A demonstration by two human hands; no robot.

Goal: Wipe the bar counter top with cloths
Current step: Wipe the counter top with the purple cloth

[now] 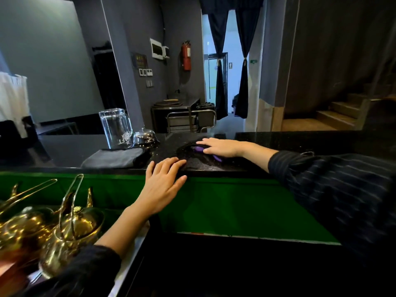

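The black speckled bar counter top (64, 151) runs across the middle of the head view. My right hand (220, 147) lies flat on a dark cloth with purple trim (198, 149) and presses it onto the counter. Only a small part of that cloth shows around the fingers. My left hand (164, 183) rests with spread fingers on the counter's near edge and holds nothing. A second, grey folded cloth (113, 157) lies on the counter to the left of both hands, untouched.
A glass pitcher (115, 127) and a chrome service bell (144, 137) stand behind the grey cloth. Brass teapots (70, 236) sit low at the left, below the counter's green front panel (225, 202). Beyond the counter are a metal trolley (188, 118) and a curtained doorway.
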